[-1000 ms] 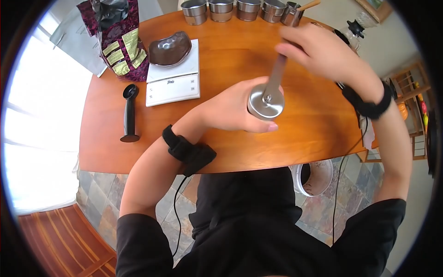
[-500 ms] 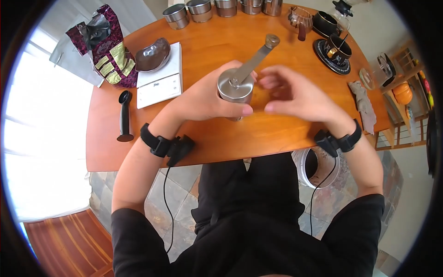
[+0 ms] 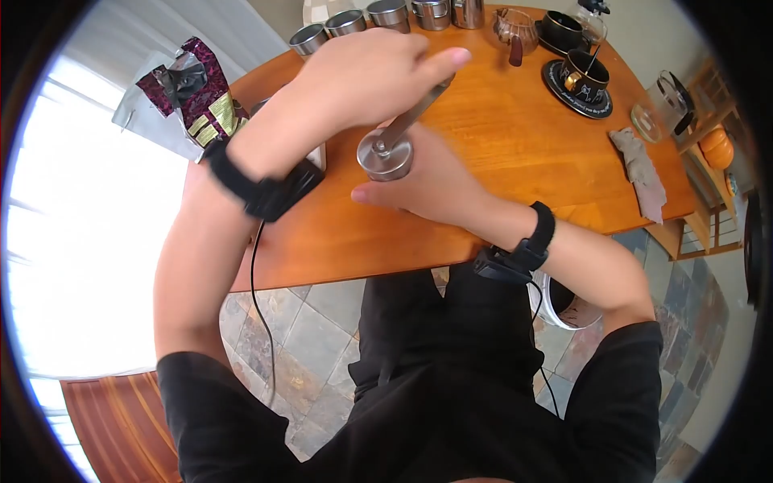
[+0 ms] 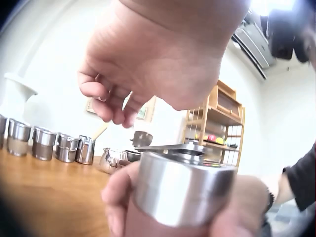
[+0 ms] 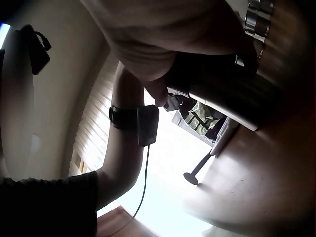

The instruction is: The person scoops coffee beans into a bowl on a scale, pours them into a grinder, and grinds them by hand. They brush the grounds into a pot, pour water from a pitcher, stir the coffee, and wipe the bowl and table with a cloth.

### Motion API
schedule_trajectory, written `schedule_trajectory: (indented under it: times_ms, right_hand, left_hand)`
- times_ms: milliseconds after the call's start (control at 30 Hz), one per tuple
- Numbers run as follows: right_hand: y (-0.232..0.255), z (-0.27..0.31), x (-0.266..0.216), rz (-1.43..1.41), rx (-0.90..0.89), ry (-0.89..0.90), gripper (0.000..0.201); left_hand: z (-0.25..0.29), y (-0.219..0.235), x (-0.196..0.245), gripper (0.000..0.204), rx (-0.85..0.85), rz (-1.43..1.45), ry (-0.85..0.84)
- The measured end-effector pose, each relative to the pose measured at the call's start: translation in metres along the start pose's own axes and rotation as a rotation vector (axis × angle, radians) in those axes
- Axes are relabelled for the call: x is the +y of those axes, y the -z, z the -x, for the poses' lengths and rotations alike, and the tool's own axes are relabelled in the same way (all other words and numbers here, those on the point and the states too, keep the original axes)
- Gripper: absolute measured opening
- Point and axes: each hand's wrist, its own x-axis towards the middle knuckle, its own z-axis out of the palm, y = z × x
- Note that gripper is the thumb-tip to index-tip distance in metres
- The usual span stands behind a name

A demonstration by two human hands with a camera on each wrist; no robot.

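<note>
A steel hand coffee grinder (image 3: 385, 163) stands upright over the near part of the table. My right hand (image 3: 441, 181) grips its body, fingers wrapped around it below the steel top. The flat crank arm (image 3: 412, 113) slants away from the lid. Above it is my left hand (image 3: 362, 76), which hides the crank's end in the head view. From the left wrist, the crank knob (image 4: 143, 138) shows below the loosely bent fingers (image 4: 101, 106) with a gap between. The right wrist view is dark around the grinder.
A purple coffee bag (image 3: 189, 88) stands at the left, with the scale mostly hidden by the left arm. Metal cups (image 3: 389, 14) line the far edge. To the right are a glass pot (image 3: 515, 32), a black cup (image 3: 586, 71) on its saucer, and a grey cloth (image 3: 640, 173).
The hands have swapped places. My right hand left the crank and took hold of the grinder's body; my left hand let the body go and rose over the crank.
</note>
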Motion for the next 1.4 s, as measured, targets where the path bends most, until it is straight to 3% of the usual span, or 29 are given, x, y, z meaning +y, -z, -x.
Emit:
schedule_trajectory:
  times_ms: [67, 167, 267, 300, 367, 400, 433, 500, 567, 600, 633, 667, 700, 733, 767, 800, 833, 867, 933, 967, 1000, 1033, 1100, 1167, 1233, 1267, 1333, 1367, 1400]
  right_hand:
    - [-0.004, 0.000, -0.003, 0.016, -0.007, 0.060, 0.049]
    - [-0.005, -0.004, -0.002, 0.067, -0.086, 0.106, 0.042]
    - [-0.008, -0.007, 0.004, 0.093, -0.009, 0.211, 0.031]
    - [-0.008, -0.009, 0.007, 0.088, -0.010, 0.206, 0.031]
    - [-0.007, -0.016, 0.014, 0.294, -0.102, -0.029, 0.027]
    - [-0.006, -0.019, 0.017, 0.363, -0.138, -0.108, 0.026]
    - [-0.001, -0.023, 0.019, 0.184, 0.047, 0.029, 0.023]
    - [0.030, -0.015, 0.014, 0.051, 0.039, 0.005, 0.022]
    - [0.051, -0.005, 0.009, -0.095, -0.003, -0.080, 0.023]
    - [0.054, 0.000, 0.003, -0.174, -0.043, -0.154, 0.025]
    - [0.048, 0.004, -0.016, -0.028, -0.120, -0.225, 0.023]
    - [0.033, 0.005, -0.013, -0.025, -0.127, -0.230, 0.023]
    - [0.015, 0.004, -0.004, 0.082, -0.136, 0.006, 0.024]
    - [0.000, -0.001, -0.002, 0.188, -0.145, 0.247, 0.025]
    - [-0.010, -0.008, -0.010, 0.227, -0.271, 0.216, 0.023]
    - [-0.008, -0.011, -0.013, 0.230, -0.282, 0.216, 0.023]
    - [-0.001, -0.013, -0.014, -0.155, -0.228, -0.005, 0.021]
    - [0.010, -0.015, -0.012, -0.540, -0.159, -0.233, 0.019]
    - [0.044, -0.017, -0.002, -0.929, -0.066, -0.466, 0.018]
    - [0.072, -0.022, 0.005, -0.516, -0.102, -0.343, 0.019]
    - [0.086, -0.024, 0.008, -0.103, -0.136, -0.216, 0.021]
    - [0.084, -0.023, 0.007, -0.101, -0.132, -0.210, 0.021]
    - [0.065, -0.013, 0.005, -0.033, -0.082, -0.095, 0.026]
    - [0.037, -0.009, -0.008, -0.044, -0.110, -0.146, 0.026]
    - [0.012, -0.015, -0.019, -0.054, -0.152, -0.195, 0.026]
    - [0.001, -0.019, -0.023, 0.017, -0.254, -0.176, 0.026]
    - [-0.004, -0.027, -0.019, 0.082, -0.358, -0.161, 0.026]
    - [0.000, -0.041, -0.010, 0.079, -0.371, -0.280, 0.025]
    - [0.001, -0.048, -0.001, 0.077, -0.382, -0.395, 0.026]
  left_hand:
    - [-0.020, -0.005, 0.010, 0.052, -0.173, -0.222, -0.042]
    - [-0.033, -0.013, 0.014, 0.053, -0.198, -0.328, -0.210]
    - [-0.026, -0.004, 0.030, 0.050, -0.131, -0.420, -0.332]
    - [-0.015, -0.003, 0.037, 0.050, -0.137, -0.417, -0.331]
    - [0.016, -0.003, 0.054, 0.042, -0.067, -0.332, -0.632]
    - [0.033, -0.002, 0.059, 0.042, -0.073, -0.326, -0.631]
    - [0.054, 0.001, 0.061, 0.036, -0.107, -0.288, -0.581]
    - [0.083, 0.014, 0.049, 0.024, -0.170, -0.217, -0.479]
    - [0.096, 0.021, 0.000, 0.023, -0.093, -0.188, -0.286]
    - [0.092, 0.015, -0.027, 0.028, -0.042, -0.399, -0.148]
    - [0.076, 0.014, -0.052, 0.035, -0.110, -0.446, 0.012]
    - [0.057, 0.004, -0.076, 0.044, -0.067, -0.430, -0.002]
    - [0.038, 0.011, -0.063, 0.051, -0.146, -0.294, 0.131]
    - [0.017, 0.013, -0.057, 0.054, -0.175, -0.171, 0.041]
    - [0.002, 0.003, -0.045, 0.054, -0.129, -0.056, -0.025]
    - [-0.004, -0.001, -0.017, 0.050, -0.084, -0.137, -0.170]
    - [0.000, -0.002, 0.003, 0.044, 0.123, -0.222, -0.647]
    - [0.020, 0.000, 0.013, 0.044, 0.116, -0.213, -0.645]
    - [0.053, 0.003, 0.029, 0.040, 0.056, -0.171, -0.653]
    - [0.056, 0.006, 0.015, 0.040, 0.055, -0.171, -0.657]
    - [0.062, 0.009, -0.012, 0.040, -0.028, -0.206, -0.449]
    - [0.063, 0.010, -0.033, 0.040, -0.107, -0.240, -0.243]
    - [0.048, 0.001, -0.063, 0.040, -0.084, -0.520, -0.176]
    - [0.016, -0.001, -0.084, 0.041, -0.103, -0.356, -0.046]
    - [-0.015, -0.016, -0.096, 0.046, -0.052, -0.242, -0.119]
    - [-0.035, 0.028, -0.063, 0.030, -0.536, -0.244, -0.224]
    - [-0.045, 0.052, -0.008, 0.049, -1.027, -0.227, -0.325]
    - [-0.022, 0.023, 0.012, 0.031, -0.561, -0.290, -0.430]
    - [0.001, 0.006, 0.025, 0.044, -0.087, -0.344, -0.516]
